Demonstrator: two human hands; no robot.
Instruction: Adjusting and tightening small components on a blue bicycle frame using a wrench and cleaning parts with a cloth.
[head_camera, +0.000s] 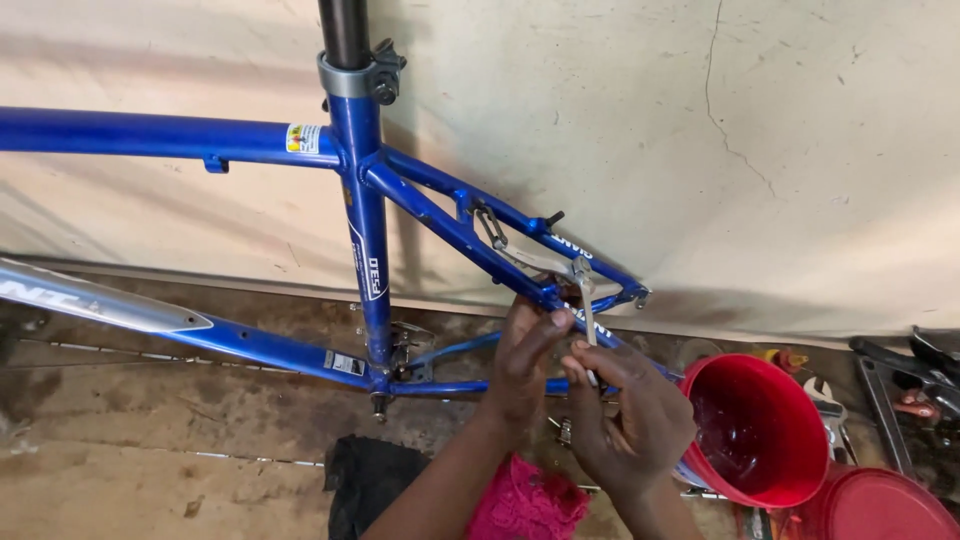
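**Wrench work at the rear stays, slip risk high**

Frame (365, 250), blue, stands against the pale wall, rear triangle pointing right. Left hand (525, 350) pinches narrow on the stay beside the brake mount. Right hand (630, 415) is wrapped around a slim silver wrench (585, 300), its head up at the fitting. My read: the thin tool could slip off and knuckles hit the tube. Red bucket (760, 425) sits just right, holding liquid; a jolted elbow could tip it.
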